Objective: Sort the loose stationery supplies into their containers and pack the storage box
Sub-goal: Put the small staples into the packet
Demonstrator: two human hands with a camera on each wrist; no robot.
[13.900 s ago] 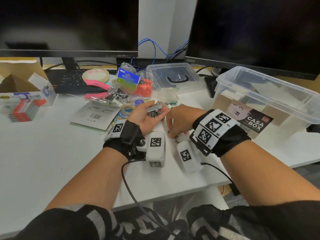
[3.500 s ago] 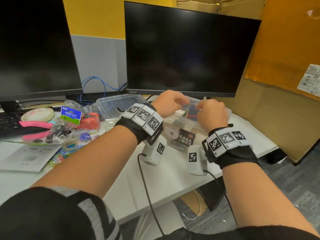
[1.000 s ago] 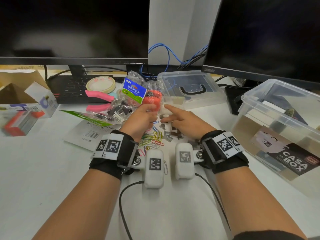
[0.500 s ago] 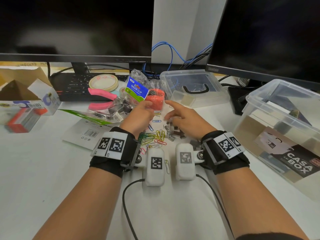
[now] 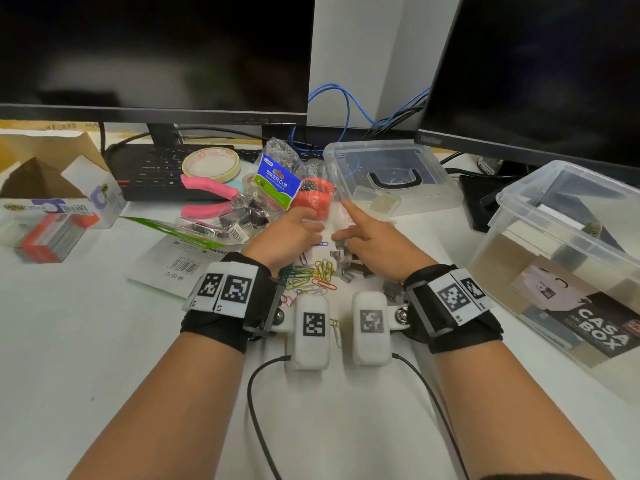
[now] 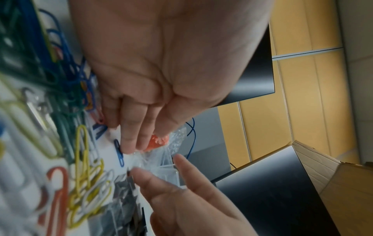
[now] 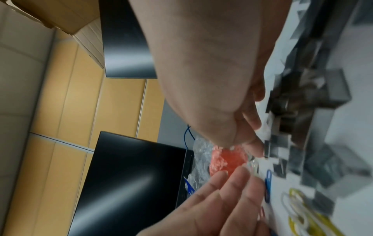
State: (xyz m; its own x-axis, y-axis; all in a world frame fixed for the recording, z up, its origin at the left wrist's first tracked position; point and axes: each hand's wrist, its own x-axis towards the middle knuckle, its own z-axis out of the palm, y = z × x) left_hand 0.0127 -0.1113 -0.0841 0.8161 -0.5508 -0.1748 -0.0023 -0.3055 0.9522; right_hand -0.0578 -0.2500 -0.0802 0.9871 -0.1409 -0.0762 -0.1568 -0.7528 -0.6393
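Note:
Coloured paper clips (image 5: 311, 275) (image 6: 80, 151) and grey staple strips (image 5: 346, 265) (image 7: 302, 127) lie loose on the white desk between my wrists. Just beyond them is a small clear plastic bag (image 5: 334, 220) (image 6: 159, 153) (image 7: 251, 161), in front of an orange bundle (image 5: 313, 199). My left hand (image 5: 311, 225) (image 6: 141, 140) pinches the bag's edge with thumb against straight fingers. My right hand (image 5: 343, 223) (image 6: 159, 167) meets it from the right, index finger stretched out, thumb touching the bag. The clear storage box (image 5: 502, 258) stands at the right.
A clear case with a black handle (image 5: 433, 199) sits behind the hands. A binder clip packet (image 5: 275, 183), pink pliers (image 5: 207, 185), a tape roll (image 5: 211, 162) and a keyboard (image 5: 152, 174) crowd the back left. A cardboard box (image 5: 45, 174) stands far left. Two monitors rise behind.
Both hands have come back from the storage box to the desk's middle. In the last second they moved slightly forward onto the clear bag, and the right index finger stays stretched out.

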